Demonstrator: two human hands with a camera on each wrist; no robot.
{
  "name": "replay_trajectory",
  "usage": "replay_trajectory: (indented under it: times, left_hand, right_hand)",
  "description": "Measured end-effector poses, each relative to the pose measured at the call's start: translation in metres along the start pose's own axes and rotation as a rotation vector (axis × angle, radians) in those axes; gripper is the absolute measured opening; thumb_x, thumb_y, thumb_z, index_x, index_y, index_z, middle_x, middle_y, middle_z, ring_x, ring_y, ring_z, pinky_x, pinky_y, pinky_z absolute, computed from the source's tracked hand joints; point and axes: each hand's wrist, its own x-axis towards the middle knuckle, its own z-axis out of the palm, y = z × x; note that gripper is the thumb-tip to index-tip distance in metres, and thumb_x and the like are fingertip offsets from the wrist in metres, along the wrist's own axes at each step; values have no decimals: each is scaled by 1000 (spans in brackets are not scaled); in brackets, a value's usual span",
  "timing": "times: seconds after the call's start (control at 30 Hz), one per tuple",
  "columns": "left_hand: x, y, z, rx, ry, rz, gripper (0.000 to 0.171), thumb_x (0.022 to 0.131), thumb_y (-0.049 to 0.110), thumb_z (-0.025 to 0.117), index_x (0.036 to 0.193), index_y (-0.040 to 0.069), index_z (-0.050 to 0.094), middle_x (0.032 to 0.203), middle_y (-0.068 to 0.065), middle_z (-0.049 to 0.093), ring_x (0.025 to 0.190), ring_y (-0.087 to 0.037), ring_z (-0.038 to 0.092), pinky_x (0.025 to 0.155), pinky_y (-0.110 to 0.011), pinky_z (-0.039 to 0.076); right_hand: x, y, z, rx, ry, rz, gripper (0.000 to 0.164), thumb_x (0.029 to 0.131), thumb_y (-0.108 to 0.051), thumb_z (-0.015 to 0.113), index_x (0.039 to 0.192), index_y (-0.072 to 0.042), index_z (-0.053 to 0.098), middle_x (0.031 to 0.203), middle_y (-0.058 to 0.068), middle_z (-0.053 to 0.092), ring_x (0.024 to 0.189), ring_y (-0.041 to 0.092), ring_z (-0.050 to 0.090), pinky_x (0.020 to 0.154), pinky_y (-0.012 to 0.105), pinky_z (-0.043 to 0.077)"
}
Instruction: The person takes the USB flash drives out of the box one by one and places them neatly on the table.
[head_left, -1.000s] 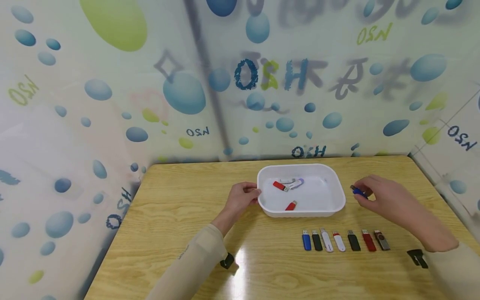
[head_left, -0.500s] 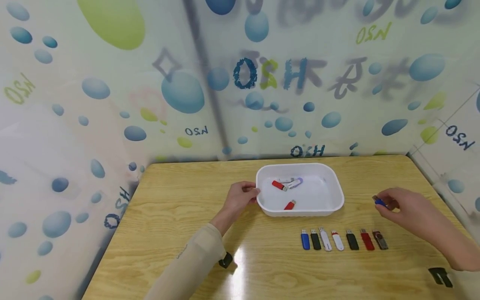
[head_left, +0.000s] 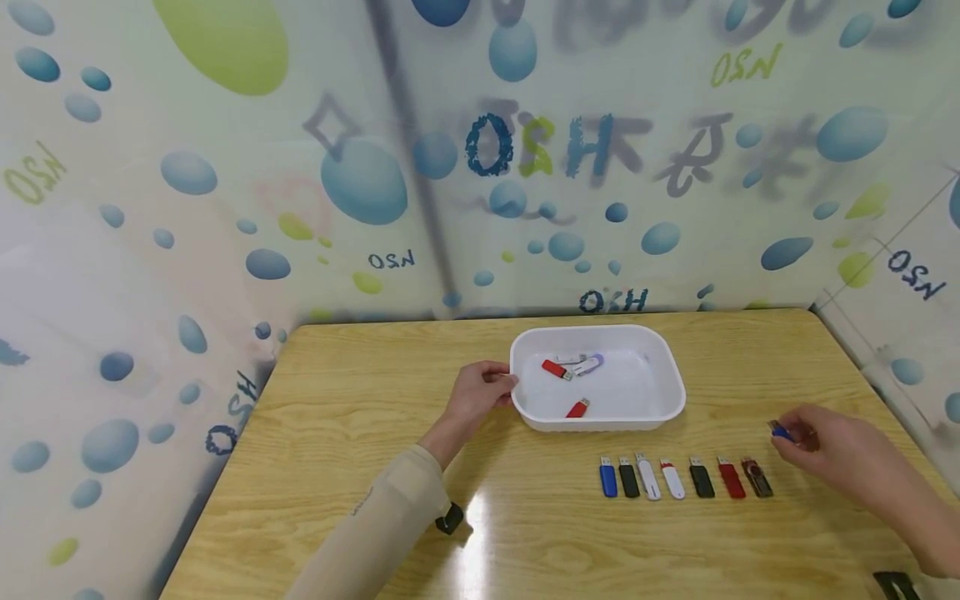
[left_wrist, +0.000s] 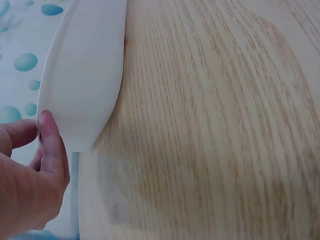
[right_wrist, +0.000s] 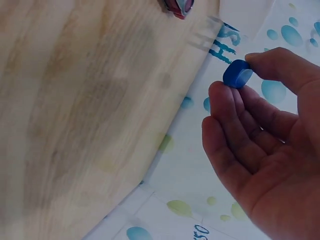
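My left hand (head_left: pixel 480 392) pinches the left rim of a white plastic tray (head_left: pixel 600 423), thumb and fingers on either side of the wall in the left wrist view. Inside the tray lie a red USB stick (head_left: pixel 553 367), a second red USB stick (head_left: pixel 577 408) and a white and purple USB stick (head_left: pixel 589 365) at the back. My right hand (head_left: pixel 832 442) holds a blue USB stick (right_wrist: pixel 236 74) between thumb and fingertips, right of the tray. Its metal plug points away from the hand in the head view.
A row of several USB sticks lies in front of the tray, from a blue one (head_left: pixel 608 479) at the left to a brown and silver one (head_left: pixel 757 478) at the right. The wooden table (head_left: pixel 360 417) ends at a wall (head_left: pixel 450 208) with printed bubbles.
My right hand has moved right and toward me with the blue USB stick, from beside the tray to near the right end of the row. The left hand keeps its hold on the tray.
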Motion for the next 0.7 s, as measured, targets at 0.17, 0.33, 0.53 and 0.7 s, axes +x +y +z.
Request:
replay_trajectory:
  times: [0.17, 0.33, 0.53, 0.7]
  left_hand:
    - [0, 0, 0, 6, 2, -5, 33, 89, 12, 67, 118, -4, 63, 96, -13, 63, 73, -17, 61, 68, -26, 57]
    - [1, 1, 0, 5, 5, -11, 33, 89, 12, 68, 118, -4, 63, 96, -13, 63, 73, -17, 61, 67, -25, 57]
    - [1, 1, 0, 3, 9, -11, 32, 89, 11, 68, 117, -3, 64, 96, -13, 64, 73, -17, 61, 69, -27, 57]
    - [1, 0, 0, 4, 5, -2, 31, 89, 11, 67, 117, -4, 64, 96, -13, 64, 73, -17, 61, 70, -28, 57]
  right_hand:
    - [-5, 6, 8, 10, -39, 47, 32, 83, -27, 71, 91, 3, 64, 76, 0, 61, 66, 18, 58, 56, 39, 51]
    - [-8, 10, 15, 23, -94, 82, 39, 85, -34, 69, 94, 3, 65, 78, -1, 62, 68, 16, 58, 58, 40, 50]
    - [-13, 12, 22, 33, -125, 98, 40, 86, -34, 69, 94, 4, 64, 77, -1, 62, 69, 18, 59, 61, 44, 51]
    - [-16, 13, 27, 36, -127, 93, 38, 86, -34, 68, 94, 3, 65, 77, -2, 61, 69, 17, 58, 60, 43, 51]
